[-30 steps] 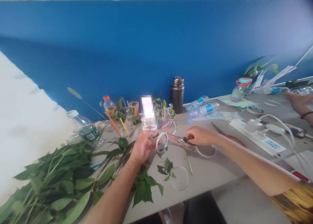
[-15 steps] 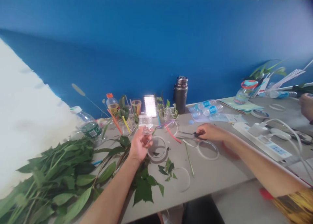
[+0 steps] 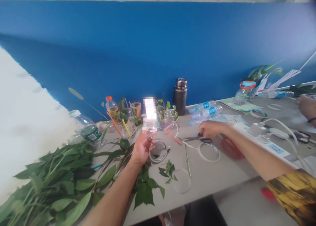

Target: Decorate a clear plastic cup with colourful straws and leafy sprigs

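— What are you holding?
— My left hand grips an empty clear plastic bottle, upright above the tabletop.
— And your right?
— My right hand curls over black-handled scissors, beside a white ring; I can't tell whether it's gripping them.

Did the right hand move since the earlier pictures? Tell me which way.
Yes: the right hand shifted rightward, toward the wall, judged against the dark vacuum flask.
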Available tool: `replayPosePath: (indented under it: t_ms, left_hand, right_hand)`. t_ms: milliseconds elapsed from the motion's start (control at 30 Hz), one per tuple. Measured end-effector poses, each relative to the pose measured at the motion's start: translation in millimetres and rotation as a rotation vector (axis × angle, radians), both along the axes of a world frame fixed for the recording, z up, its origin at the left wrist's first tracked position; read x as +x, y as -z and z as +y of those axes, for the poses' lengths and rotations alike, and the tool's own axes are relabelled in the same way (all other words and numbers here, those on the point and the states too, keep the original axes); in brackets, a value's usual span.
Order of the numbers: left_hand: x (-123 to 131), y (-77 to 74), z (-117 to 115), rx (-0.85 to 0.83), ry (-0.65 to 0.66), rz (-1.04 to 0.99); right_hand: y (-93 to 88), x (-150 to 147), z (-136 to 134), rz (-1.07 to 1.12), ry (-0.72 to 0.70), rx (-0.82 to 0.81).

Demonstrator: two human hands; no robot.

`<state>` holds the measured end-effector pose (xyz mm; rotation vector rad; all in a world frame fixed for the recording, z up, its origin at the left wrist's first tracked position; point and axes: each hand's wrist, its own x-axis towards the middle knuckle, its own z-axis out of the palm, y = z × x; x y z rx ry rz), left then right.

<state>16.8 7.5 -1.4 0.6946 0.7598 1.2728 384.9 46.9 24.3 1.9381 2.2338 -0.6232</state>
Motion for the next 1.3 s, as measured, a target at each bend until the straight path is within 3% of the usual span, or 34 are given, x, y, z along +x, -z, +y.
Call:
replayPosePath:
  t_ms: [100,167,267,367,633,933,1067,1167,1300]
  left_hand:
    - [1,1.1,0,0.05,0.036,-0.02]
    - [1,1.5,0,0.071,0.058,-0.022]
    - [1,1.8,0,0.06,0.066,-0.026]
    - [0,2.3,-1,0.061,0.066,-0.047]
    - [2,4.1,0,0.069,0.047,-0.057]
    - [-1,7.3,2,0.08,0.026,-0.039]
    - [-1,8.7,4,0.073,0.016,-0.023]
    - [0,9.4,3,0.101,0.016,-0.009]
    - [1,9.0,1,0.155,0.013,0.029]
  right_hand:
    - [-3.1,-26,-1,-0.058,-0.002,0.247]
    - [1.9,-50,0,-0.073,-0.099,0.411]
    - [16.5,-83,6,-0.153,-0.24,0.434]
    - [29.7,-99,12,-0.197,-0.29,0.426]
    - [36.1,-81,16,-0.121,-0.286,0.427]
    - [32.0,-98,18,-0.076,-0.263,0.413]
    - [20.6,-91,-2,0.032,-0.25,0.443]
    - [4.7,-83,-29,0.37,-0.25,0.421]
    - [-13.3,-81,-56,0.542,-0.232,0.373]
